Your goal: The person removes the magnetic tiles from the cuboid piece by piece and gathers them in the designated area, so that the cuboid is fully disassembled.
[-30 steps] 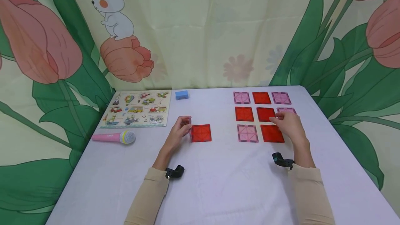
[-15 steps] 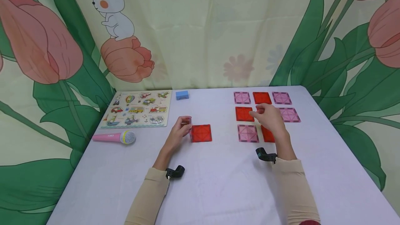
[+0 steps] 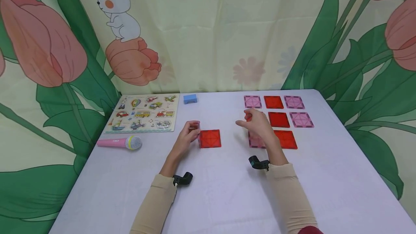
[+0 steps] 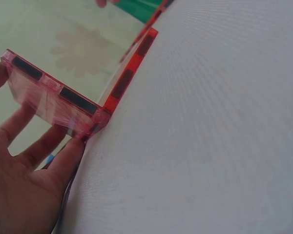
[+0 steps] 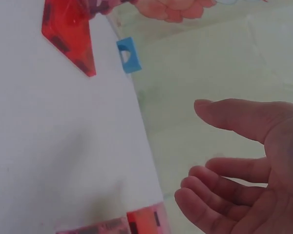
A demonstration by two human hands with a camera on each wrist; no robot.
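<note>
My left hand holds a pink magnetic tile on edge, leaning up along the left side of a red magnetic tile that lies flat. In the left wrist view the lower edge of the pink one meets the red one at a corner. My right hand hovers over the left column of a grid of magnetic tiles, thumb apart from loosely bent fingers, nothing between them. It covers most of one red tile and part of a pink tile. Beside it lie a red tile and another red tile.
Further tiles in the grid include a pink tile at its right. A picture puzzle board lies at the back left, with a pink toy microphone in front. A small blue block sits near the back edge. A printed curtain hangs behind.
My right hand has swept left across the grid from the right column to the left one, uncovering the middle and right tiles. The left hand keeps its place on the upright pink tile.
</note>
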